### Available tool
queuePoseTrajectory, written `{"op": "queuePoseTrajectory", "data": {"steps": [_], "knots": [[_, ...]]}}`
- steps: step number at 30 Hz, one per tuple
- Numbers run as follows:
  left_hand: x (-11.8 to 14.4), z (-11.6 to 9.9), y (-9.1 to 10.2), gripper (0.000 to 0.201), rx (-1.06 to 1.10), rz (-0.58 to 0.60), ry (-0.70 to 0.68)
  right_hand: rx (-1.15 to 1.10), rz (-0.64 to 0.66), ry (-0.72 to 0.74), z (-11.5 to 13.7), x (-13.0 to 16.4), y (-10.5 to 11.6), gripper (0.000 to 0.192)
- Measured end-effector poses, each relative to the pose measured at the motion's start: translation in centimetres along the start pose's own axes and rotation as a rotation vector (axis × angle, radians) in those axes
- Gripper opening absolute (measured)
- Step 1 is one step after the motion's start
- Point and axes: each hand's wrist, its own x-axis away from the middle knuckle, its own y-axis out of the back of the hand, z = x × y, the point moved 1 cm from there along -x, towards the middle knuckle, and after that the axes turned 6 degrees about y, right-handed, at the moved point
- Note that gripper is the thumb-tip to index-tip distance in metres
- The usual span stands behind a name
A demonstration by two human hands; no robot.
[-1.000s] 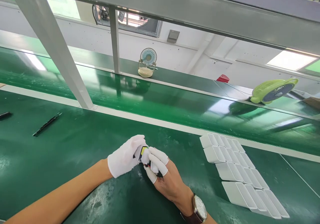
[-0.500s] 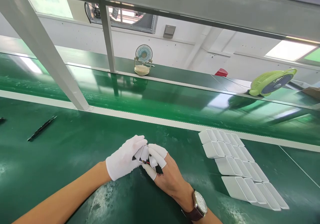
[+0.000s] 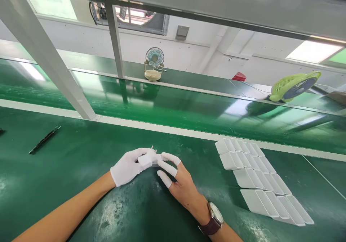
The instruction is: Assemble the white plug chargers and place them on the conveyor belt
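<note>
The green bench mat (image 3: 67,184) spreads under my arms, and the rows of white plastic casings (image 3: 259,180) lie well to the right of my hands. My left hand (image 3: 127,168), in a white glove, grips one small white casing (image 3: 149,159) from its left side, low over the mat. My right hand (image 3: 180,184), with finger cots, pinches its right end. The casing's long axis runs left-right between both hands, equally near each.

A single head-worn view looks forward and down, close over the green bench (image 3: 67,170), toward the far wall.
</note>
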Motion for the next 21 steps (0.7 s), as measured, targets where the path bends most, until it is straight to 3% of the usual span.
{"op": "queuePoseTrajectory", "data": {"steps": [7, 14, 21], "knots": [[-0.2, -0.4, 0.3, 0.034, 0.086, 0.019, 0.083, 0.088, 0.01, 0.047, 0.1, -0.3, 0.0, 0.048], [-0.4, -0.6, 0.2, 0.033, 0.162, 0.052, 0.098, -0.077, 0.033, 0.063, -0.4, -0.3, -0.6, 0.039], [-0.7, -0.3, 0.5, 0.035, 0.209, 0.056, 0.065, 0.11, 0.113, 0.132, -0.8, -0.1, -1.1, 0.04]]}}
